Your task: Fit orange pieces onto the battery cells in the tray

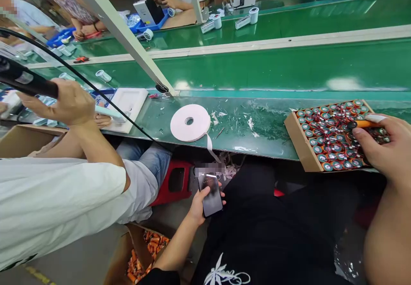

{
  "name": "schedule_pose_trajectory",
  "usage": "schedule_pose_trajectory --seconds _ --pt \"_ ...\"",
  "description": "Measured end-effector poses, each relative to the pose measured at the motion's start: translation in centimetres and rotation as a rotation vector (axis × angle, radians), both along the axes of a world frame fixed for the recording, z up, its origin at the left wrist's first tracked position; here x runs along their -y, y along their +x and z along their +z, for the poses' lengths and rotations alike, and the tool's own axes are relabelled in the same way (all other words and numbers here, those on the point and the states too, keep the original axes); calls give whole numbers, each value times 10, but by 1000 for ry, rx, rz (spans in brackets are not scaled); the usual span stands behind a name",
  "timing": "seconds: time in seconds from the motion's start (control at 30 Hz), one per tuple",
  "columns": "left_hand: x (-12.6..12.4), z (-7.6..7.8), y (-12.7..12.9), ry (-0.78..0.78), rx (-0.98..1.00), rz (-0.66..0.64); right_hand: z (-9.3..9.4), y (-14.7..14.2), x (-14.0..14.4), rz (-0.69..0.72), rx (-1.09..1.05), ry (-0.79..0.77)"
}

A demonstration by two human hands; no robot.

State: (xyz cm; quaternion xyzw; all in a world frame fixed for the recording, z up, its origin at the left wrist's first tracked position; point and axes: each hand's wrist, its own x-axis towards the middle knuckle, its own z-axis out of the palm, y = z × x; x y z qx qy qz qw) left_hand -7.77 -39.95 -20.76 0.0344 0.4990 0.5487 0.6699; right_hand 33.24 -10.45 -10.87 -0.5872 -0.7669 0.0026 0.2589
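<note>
Low in front of my lap, my left hand (196,208) is closed round a smartphone (212,201), with the thumb over its screen. At the right, my right hand (391,150) pinches an orange cylindrical battery cell (366,124) between thumb and fingers. That cell lies sideways just over an open cardboard box (297,141); whether it touches the contents I cannot tell. Upright orange cells with round ends and red and black wires fill the box in rows. A large white roll of tape (192,126) lies flat on the bench, its loose end hanging over the front edge.
Paper scraps (250,124) litter the green bench (272,139). A co-worker in a white shirt (64,199) sits close on my left, holding a black tool (25,77). A slanted metal post (128,41) rises behind. Below stands a carton of orange cells (154,244) near a red stool (175,182).
</note>
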Motion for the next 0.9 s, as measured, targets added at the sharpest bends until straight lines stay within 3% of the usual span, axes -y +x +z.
schedule_pose_trajectory --seconds 0.17,0.27,0.33,0.47,0.63,0.73,0.9 --pt "-7 11 8 -31 16 78 -11 5 -7 -3 -22 98" --pt "-8 26 12 56 200 -16 -16 8 -11 -13 -24 112" --pt "-9 36 17 85 215 -103 -17 8 -11 -9 -27 111" --pt "-13 47 33 76 -99 -80 -15 7 -11 -19 -28 111" --pt "-16 46 50 35 -438 21 -13 6 -10 -29 -18 110" --pt "-17 45 54 -11 -486 41 -15 7 -13 -51 -39 132" --pt "-16 46 55 90 -435 66 -19 9 -16 -47 -60 155"
